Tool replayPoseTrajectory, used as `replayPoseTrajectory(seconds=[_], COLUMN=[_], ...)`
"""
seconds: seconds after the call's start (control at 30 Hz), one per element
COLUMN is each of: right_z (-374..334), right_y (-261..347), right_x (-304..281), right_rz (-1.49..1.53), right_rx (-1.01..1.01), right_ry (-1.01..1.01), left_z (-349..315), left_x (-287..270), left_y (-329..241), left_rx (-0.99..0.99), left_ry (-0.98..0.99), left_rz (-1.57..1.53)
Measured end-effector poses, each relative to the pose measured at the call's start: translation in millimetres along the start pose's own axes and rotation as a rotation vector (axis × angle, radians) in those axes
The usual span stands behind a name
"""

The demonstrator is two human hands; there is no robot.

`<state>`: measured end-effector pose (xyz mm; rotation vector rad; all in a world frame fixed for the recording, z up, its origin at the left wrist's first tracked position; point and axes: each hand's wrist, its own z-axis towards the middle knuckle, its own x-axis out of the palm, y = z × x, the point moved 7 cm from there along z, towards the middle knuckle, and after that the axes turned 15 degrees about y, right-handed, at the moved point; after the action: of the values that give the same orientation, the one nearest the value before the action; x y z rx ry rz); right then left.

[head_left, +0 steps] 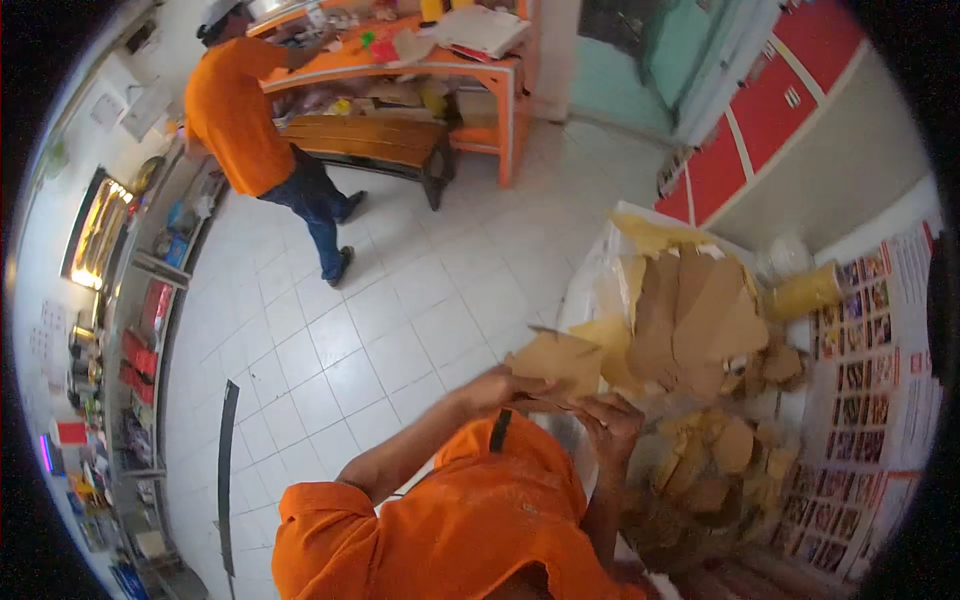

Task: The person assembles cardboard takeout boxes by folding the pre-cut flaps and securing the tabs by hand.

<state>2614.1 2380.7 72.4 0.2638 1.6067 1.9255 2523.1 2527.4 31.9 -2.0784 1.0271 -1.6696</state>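
Both of my hands are in front of my chest at a piece of stiff tan sheet material [556, 362], leather or thick paper; I cannot tell which. My left hand [508, 385] has its fingers closed on the sheet's near edge. On the right side, my right hand [610, 415] pinches the same edge, its fingers bent. The sheet tilts up away from me. Just beyond it lies a large heap of brown sheet pieces [690, 315], with flat, curved and torn-looking edges. A second pile of tan scraps [705, 465] sits nearer, to the right of my right hand.
Another person in an orange shirt [232, 115] stands at an orange workbench [400, 62]. Before it is a wooden bench [365, 138]. Shelves [135, 380] line the left wall. A yellowish roll [805, 292] and red-fronted cabinet [770, 110] are at the right. White tiles [340, 335] cover the floor.
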Motion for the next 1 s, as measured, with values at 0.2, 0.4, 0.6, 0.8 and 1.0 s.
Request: replayPoseTrajectory(seconds=[0.2, 0.4, 0.6, 0.8, 1.0], right_z=[18.4, 19.8, 27.5, 24.8, 33.7], right_y=[6.3, -7.4, 6.1, 3.2, 10.8], right_x=[-2.8, -0.3, 0.7, -3.1, -2.7], right_rz=[-0.332, 0.104, 0.249, 0.197, 0.278], right_rx=[-0.142, -0.024, 0.062, 0.057, 0.105], right_ry=[-0.1, -0.201, -0.255, -0.34, -0.231], left_z=[4.7, 6.1, -0.2, 1.6, 4.2], left_x=[-9.1, 5.0, 18.3, 24.5, 23.1], left_y=[-12.1, -18.6, -33.2, -22.6, -21.7], left_rx=[0.159, 0.333, 0.375, 0.46, 0.466], left_ry=[-0.091, -0.289, -0.347, -0.339, -0.315], left_rz=[-0.01, -0.034, 0.521, 0.332, 0.213])
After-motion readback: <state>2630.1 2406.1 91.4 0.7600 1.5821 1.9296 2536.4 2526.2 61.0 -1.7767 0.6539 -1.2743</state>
